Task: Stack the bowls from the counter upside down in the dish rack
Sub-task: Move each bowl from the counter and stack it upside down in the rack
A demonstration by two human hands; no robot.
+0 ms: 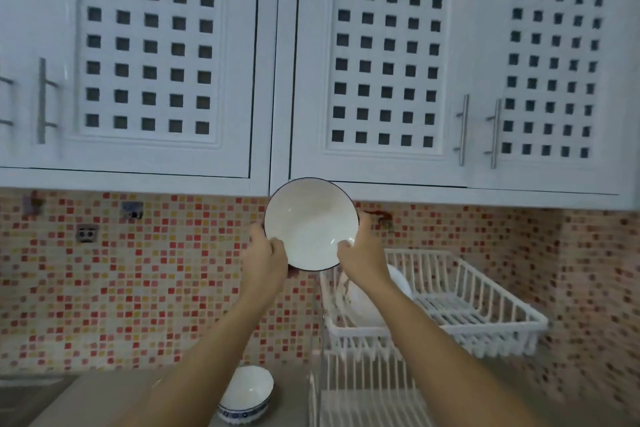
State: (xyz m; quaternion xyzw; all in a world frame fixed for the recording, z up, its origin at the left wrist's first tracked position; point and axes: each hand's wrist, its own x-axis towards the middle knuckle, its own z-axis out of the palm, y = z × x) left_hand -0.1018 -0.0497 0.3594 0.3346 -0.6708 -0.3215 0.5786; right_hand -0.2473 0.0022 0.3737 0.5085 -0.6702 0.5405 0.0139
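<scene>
I hold a white bowl with a dark rim (pixel 310 222) up in front of me, its inside facing me, just under the wall cabinets. My left hand (pixel 265 256) grips its lower left rim and my right hand (pixel 360 250) grips its lower right rim. Below and to the right stands a white wire dish rack (pixel 485 308); a white bowl (pixel 367 302) rests upside down in its upper tier, partly hidden by my right arm. A smaller white bowl with a blue patterned band (pixel 246 393) sits upright on the counter between my forearms.
White cabinets with lattice doors (pixel 388 45) hang close above the held bowl. A red and orange mosaic backsplash (pixel 138 270) carries a socket (pixel 86 234). The rack's lower tier (pixel 367 388) has upright plate slots. The grey counter (pixel 86 399) runs along the bottom.
</scene>
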